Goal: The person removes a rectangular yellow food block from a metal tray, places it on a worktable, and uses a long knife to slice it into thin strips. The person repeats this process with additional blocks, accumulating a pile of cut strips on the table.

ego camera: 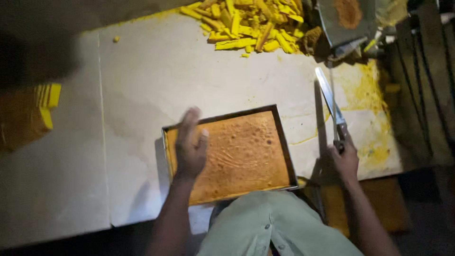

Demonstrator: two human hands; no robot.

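Note:
A rectangular metal tray point(283, 142) of flat golden-brown cake point(241, 154) lies on the table in front of me. My left hand point(190, 144) rests flat on the cake's left part, fingers spread and pointing away from me. To the right of the tray, my right hand point(345, 159) grips the handle of a long knife point(330, 101). Its blade points away from me and lies over the tabletop, clear of the tray.
The pale table point(142, 85) has a seam on its left side and yellow smears at its right end. A heap of yellow cake strips point(251, 23) lies at the far edge. A stack of yellow slices point(47, 102) sits at far left, a metal pan point(348, 19) at top right.

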